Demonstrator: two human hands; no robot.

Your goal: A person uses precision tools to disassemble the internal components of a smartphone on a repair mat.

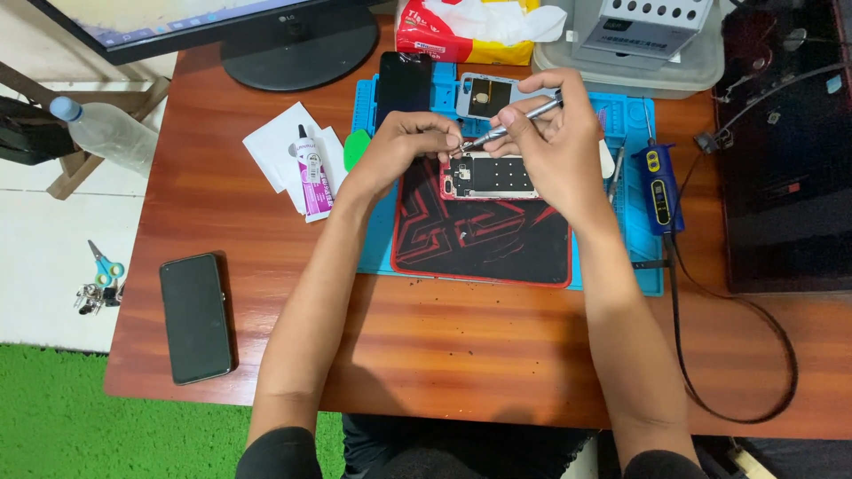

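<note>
Right hand grips a metal screwdriver over the opened phone; left hand pinches its edge. White-purple glue tube at 9 o'clock, red-yellow tissue pack at 12.

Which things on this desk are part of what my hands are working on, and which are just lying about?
In use: opened phone, screwdriver in right hand, left hand, black mat, blue mat.
Lying about: black phone, glue tube, water bottle, scissors, tissue pack.
</note>
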